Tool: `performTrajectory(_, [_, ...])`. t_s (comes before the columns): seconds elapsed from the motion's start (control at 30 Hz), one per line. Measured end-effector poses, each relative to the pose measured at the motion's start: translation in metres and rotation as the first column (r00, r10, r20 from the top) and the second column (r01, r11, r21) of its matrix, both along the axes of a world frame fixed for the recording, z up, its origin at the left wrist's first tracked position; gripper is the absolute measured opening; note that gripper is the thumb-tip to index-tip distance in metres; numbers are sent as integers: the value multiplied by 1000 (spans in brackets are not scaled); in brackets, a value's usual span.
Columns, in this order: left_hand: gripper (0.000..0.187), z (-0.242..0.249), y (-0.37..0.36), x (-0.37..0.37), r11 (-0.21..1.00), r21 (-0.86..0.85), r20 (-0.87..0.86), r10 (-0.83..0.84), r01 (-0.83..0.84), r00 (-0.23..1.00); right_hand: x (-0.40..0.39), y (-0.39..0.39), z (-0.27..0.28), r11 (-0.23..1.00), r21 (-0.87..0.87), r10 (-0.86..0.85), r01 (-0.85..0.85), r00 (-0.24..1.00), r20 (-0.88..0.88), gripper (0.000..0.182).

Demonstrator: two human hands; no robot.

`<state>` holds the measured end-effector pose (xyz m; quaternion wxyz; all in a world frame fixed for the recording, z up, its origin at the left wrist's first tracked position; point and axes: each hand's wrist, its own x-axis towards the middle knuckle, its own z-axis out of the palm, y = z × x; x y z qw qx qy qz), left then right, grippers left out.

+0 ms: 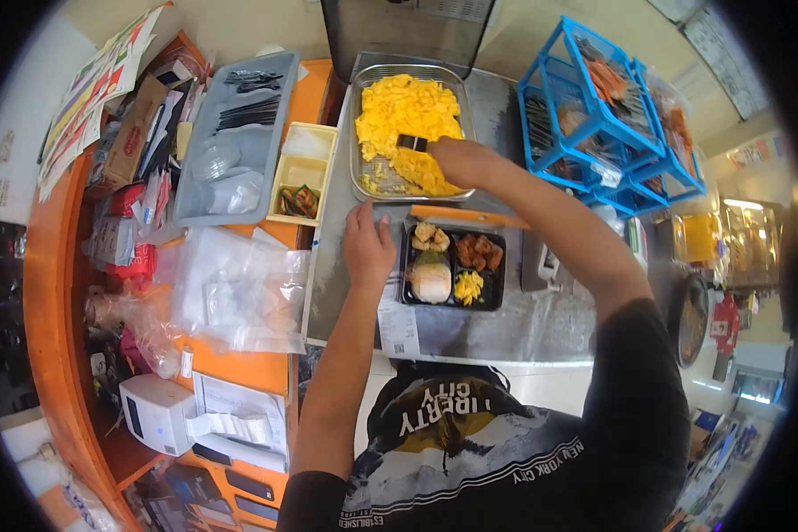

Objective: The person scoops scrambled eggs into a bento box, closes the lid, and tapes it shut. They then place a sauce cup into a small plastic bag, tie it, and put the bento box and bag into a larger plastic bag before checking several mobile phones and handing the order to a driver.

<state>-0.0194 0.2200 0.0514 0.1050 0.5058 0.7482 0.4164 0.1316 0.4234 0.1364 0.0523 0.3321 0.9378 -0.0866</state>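
Observation:
A metal tray lined with a wire rack holds a large heap of yellow scrambled egg. Reaching over the tray's right side, my right hand is closed round a utensil with a dark flat part; its exact kind is hidden. My left hand rests on the counter just below the tray, fingers spread, holding nothing. Between my arms sits a black compartment meal box. It contains white rice, pale fried pieces, brown glazed pieces and some egg.
A printed receipt lies beside the box. An orange-handled tool lies between tray and box. At left are a grey bin of cutlery and lids, a cream container and plastic bags. A blue rack stands right.

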Motion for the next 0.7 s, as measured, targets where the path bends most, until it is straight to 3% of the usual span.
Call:
performTrajectory(0.1, [34,0,21,-2,998,-46,-173,27,-36,984,-50,18,-31,998,56,19,-34,966,256,25])
performTrajectory(0.17, [26,-6,32,-7,997,-44,-152,49,-56,987,-63,15,-46,989,84,70,-121,892,448,22])
performTrajectory(0.27, [20,-15,37,-11,998,-33,-91,52,-55,995,-70,-12,-11,983,-46,173,-178,816,551,20])
performTrajectory(0.4, [20,-23,41,-10,997,35,-69,65,-63,995,-63,-13,0,920,-293,375,-260,800,469,19])
performTrajectory(0.53, [19,-30,42,-9,992,91,-7,86,-85,996,-69,35,-62,823,-449,515,-348,791,331,23])
performTrajectory(0.6, [18,-28,42,-8,993,80,21,82,-84,996,-82,39,-88,815,-486,469,-317,853,230,27])
performTrajectory(0.7, [19,-16,43,-4,993,47,19,103,-104,995,-114,27,-60,800,-550,406,-240,891,202,34])
